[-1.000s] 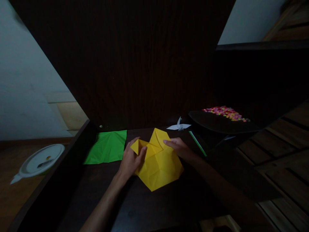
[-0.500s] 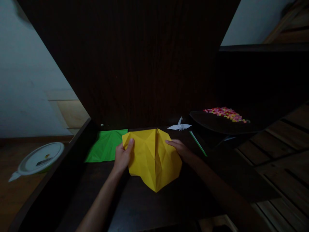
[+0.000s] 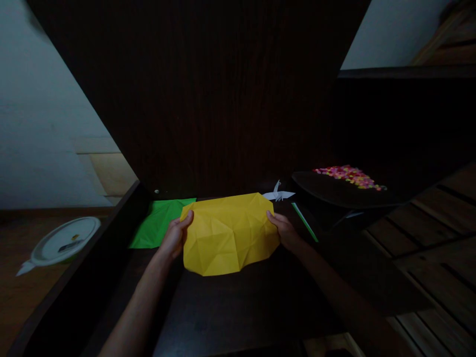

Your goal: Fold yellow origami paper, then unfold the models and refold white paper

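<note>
A creased sheet of yellow paper [image 3: 226,235] is stretched between my two hands above the dark desk. At its left edge my left hand [image 3: 174,235] grips it, thumb on the near face and the other fingers behind. My right hand [image 3: 284,229] pinches the right edge in the same way. Fold lines cross the yellow sheet, and it is fairly flat. Left of it, partly behind my left hand, lies a creased green paper sheet [image 3: 154,225]. A white origami crane [image 3: 279,195] stands behind the yellow paper's right corner, which hides part of one wing.
A thin green-and-white strip [image 3: 305,222] lies right of my right hand. Farther right, a dark shelf [image 3: 316,186] bears a heap of small pink, red and yellow pieces [image 3: 347,176]. A tall dark panel [image 3: 223,99] rises behind the desk. A white-lidded tub [image 3: 65,240] is at the left.
My hands have moved apart, the left one leftward and the right one slightly rightward. The yellow paper has gone from peaked along its middle crease to wider and flatter.
</note>
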`<state>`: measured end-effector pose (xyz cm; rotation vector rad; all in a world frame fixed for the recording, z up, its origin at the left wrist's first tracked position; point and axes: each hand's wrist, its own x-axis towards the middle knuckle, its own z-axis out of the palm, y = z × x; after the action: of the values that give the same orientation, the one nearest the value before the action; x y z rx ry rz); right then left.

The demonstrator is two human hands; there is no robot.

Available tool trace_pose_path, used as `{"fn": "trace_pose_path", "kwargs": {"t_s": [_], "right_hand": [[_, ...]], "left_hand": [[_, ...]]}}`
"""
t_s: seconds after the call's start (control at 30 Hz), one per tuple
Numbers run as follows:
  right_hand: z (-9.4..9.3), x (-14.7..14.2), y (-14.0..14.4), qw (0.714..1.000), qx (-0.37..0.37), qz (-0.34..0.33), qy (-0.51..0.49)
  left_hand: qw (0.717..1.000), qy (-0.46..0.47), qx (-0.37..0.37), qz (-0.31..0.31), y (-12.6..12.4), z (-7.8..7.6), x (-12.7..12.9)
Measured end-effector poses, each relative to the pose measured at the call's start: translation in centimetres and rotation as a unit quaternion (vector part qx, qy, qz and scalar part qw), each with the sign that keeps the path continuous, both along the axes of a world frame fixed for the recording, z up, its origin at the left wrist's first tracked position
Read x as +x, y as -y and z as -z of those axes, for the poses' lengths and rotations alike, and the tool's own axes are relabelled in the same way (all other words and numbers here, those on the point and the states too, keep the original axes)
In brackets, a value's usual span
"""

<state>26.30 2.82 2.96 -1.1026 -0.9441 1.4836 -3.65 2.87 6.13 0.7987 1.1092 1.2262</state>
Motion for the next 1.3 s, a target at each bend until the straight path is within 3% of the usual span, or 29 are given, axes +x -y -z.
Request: {"fn": "trace_pose_path", "kwargs": {"t_s": [0.17, 0.27, 0.3, 0.4, 0.47, 0.53, 0.6, 0.7, 0.8, 0.9, 1.0, 1.1, 1.13, 1.2, 1.3], "right_hand": [[-0.5, 0.0, -1.0, 0.996, 0.058, -0.043, 0.046], [-1.4, -0.6, -2.0, 0.991, 0.103, -0.040, 0.082], [-1.7, -1.0, -2.4, 0.988, 0.121, -0.032, 0.092], [-2.6, -2.2, -3.0, 0.978, 0.170, -0.011, 0.119], [-3.0, -3.0, -3.3, 0.975, 0.181, -0.001, 0.128], [-3.1, -3.6, -3.4, 0.977, 0.174, 0.016, 0.122], [-3.2, -3.8, -3.6, 0.980, 0.159, 0.037, 0.110], [-3.4, -3.6, -3.7, 0.976, 0.162, 0.073, 0.129], [-3.5, -3.2, -3.4, 0.950, 0.200, 0.095, 0.218], [-3.1, -3.0, -2.5, 0.907, 0.268, 0.066, 0.317], [-2.4, -3.0, -1.5, 0.843, 0.346, 0.010, 0.412], [-2.2, -2.8, -1.1, 0.826, 0.360, 0.016, 0.434], [-2.4, -2.6, -1.1, 0.830, 0.359, 0.038, 0.425], [-3.3, -2.1, -1.0, 0.836, 0.369, 0.103, 0.393], [-5.6, -1.5, 0.0, 0.785, 0.442, 0.206, 0.383]], "left_hand": [[1.000, -0.014, 0.019, -0.013, -0.2, -1.3, -1.8], [0.988, -0.102, 0.085, -0.081, 0.4, -3.6, -3.9], [0.973, -0.155, 0.119, -0.125, 0.9, -4.7, -4.7], [0.909, -0.310, 0.214, -0.178, 3.7, -8.3, -6.5], [0.857, -0.404, 0.283, -0.149, 6.1, -10.2, -6.5], [0.789, -0.497, 0.352, -0.077, 8.2, -10.8, -5.4], [0.729, -0.536, 0.425, 0.015, 9.6, -9.7, -3.2], [0.658, -0.582, 0.448, 0.166, 10.6, -5.3, 0.7], [0.617, -0.618, 0.407, 0.267, 11.1, 0.1, 4.2], [0.604, -0.614, 0.388, 0.328, 11.8, 4.3, 6.0], [0.618, -0.596, 0.385, 0.338, 12.3, 6.3, 6.3], [0.657, -0.551, 0.380, 0.346, 12.2, 6.3, 6.0], [0.687, -0.521, 0.373, 0.343, 12.1, 5.9, 5.8], [0.779, -0.433, 0.339, 0.302, 11.8, 4.9, 5.6], [0.937, -0.249, 0.210, 0.124, 11.0, 3.1, 5.5]]}}
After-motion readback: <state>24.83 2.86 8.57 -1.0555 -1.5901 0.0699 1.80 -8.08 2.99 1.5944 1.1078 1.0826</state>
